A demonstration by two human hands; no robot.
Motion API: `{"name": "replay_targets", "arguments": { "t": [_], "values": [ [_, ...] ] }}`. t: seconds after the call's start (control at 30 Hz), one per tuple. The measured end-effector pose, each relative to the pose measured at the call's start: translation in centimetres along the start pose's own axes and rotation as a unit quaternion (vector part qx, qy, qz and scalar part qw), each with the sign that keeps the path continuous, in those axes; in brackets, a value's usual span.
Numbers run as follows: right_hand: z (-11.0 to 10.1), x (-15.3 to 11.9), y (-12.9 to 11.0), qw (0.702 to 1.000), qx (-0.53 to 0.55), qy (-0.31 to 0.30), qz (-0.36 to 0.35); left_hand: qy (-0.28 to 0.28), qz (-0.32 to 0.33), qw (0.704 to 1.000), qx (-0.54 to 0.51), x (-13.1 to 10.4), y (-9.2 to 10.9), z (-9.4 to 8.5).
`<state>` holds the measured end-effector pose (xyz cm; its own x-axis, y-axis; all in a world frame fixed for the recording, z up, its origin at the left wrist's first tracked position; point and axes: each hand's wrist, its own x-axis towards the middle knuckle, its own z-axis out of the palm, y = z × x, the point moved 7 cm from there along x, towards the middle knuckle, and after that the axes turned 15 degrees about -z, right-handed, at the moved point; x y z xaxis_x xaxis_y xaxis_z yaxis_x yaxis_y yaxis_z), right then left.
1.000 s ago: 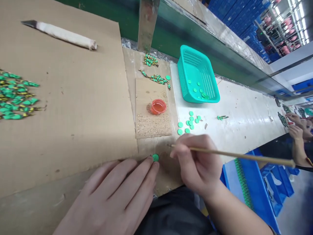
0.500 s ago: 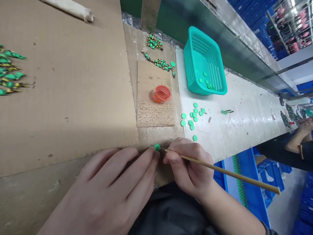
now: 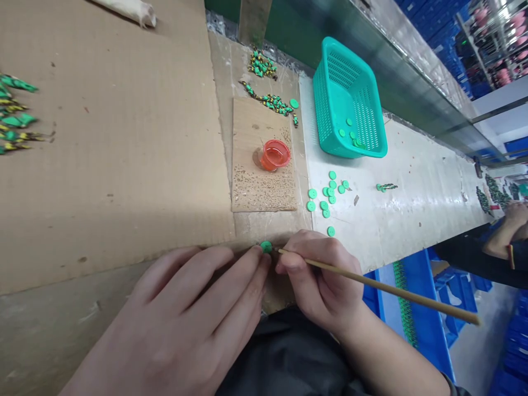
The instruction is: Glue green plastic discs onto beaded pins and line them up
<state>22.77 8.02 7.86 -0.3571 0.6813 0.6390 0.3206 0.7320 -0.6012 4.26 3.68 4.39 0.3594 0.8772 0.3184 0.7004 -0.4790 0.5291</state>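
At the table's near edge, the fingertips of my left hand point(image 3: 193, 313) pinch a small green button-like disc point(image 3: 266, 247). My right hand point(image 3: 324, 280) is closed around a thin wooden stick point(image 3: 383, 285), its narrow tip pointing left, close beside the disc. Whether the tip touches the disc I cannot tell. Beyond my hands, a small red cup point(image 3: 276, 155) of clear liquid stands on a cardboard square point(image 3: 264, 190) dotted with drops. To its right several more green discs point(image 3: 331, 192) lie loose on the white surface.
A teal plastic basket point(image 3: 350, 99) with a few green discs stands at the back. Small green, yellow and black pieces point(image 3: 277, 103) lie behind the cup, more point(image 3: 16, 118) at far left. A whitish roll point(image 3: 127, 12) rests at upper left. Another person's arm point(image 3: 501, 228) shows at far right.
The view has shifted slightly. Both hands keep nearly the same place and grip, and the stick's rear end has swung a little to the right.
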Motion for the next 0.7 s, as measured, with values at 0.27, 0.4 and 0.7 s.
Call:
{"name": "replay_targets", "arguments": {
  "t": [0.27,0.4,0.7],
  "values": [
    [-3.7,5.0,1.0,0.991,-0.101,0.082,0.014,0.01,0.028,0.999,0.018,0.5,0.2,0.3],
    [-3.5,9.2,4.0,0.989,-0.122,0.082,-0.013,0.052,0.047,0.998,0.0,0.9,0.3,0.2],
    [-1.4,10.1,7.8,0.993,-0.116,0.028,-0.017,0.095,0.035,0.994,-0.036,1.3,0.0,0.2]
  ]
}}
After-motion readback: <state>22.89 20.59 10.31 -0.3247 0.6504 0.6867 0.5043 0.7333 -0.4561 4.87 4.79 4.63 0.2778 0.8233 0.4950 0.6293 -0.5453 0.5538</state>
